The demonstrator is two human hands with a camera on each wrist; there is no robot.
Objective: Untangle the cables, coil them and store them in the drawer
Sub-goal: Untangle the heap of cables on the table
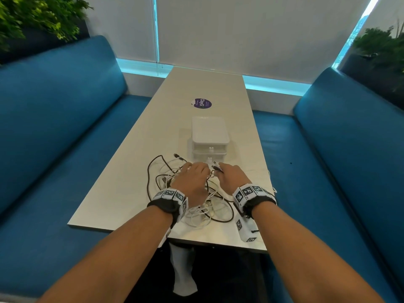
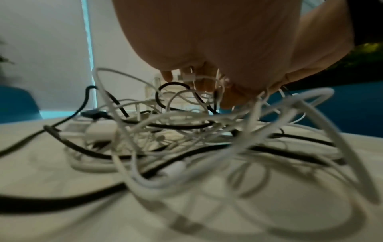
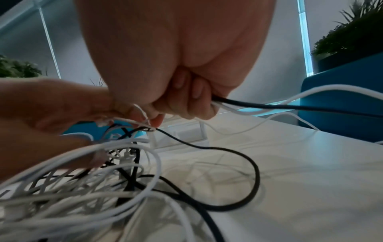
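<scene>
A tangle of black and white cables (image 1: 203,206) lies on the near end of the white table (image 1: 122,193), partly lifted by both hands. My left hand (image 1: 192,173) reaches into the top of the tangle (image 2: 186,139), fingers curled round thin white strands (image 2: 192,77). My right hand (image 1: 231,173) grips a black cable and a white cable together (image 3: 223,102) in its fist, their plug ends sticking out past the knuckles. A small white two-drawer box (image 1: 209,139) stands just beyond the hands, both drawers shut.
A round purple sticker (image 1: 202,103) sits on the table past the drawer box. Blue bench seats (image 1: 54,132) run along both sides. A white cloth (image 1: 183,270) hangs below the near table edge. Plants (image 1: 384,47) stand behind the benches.
</scene>
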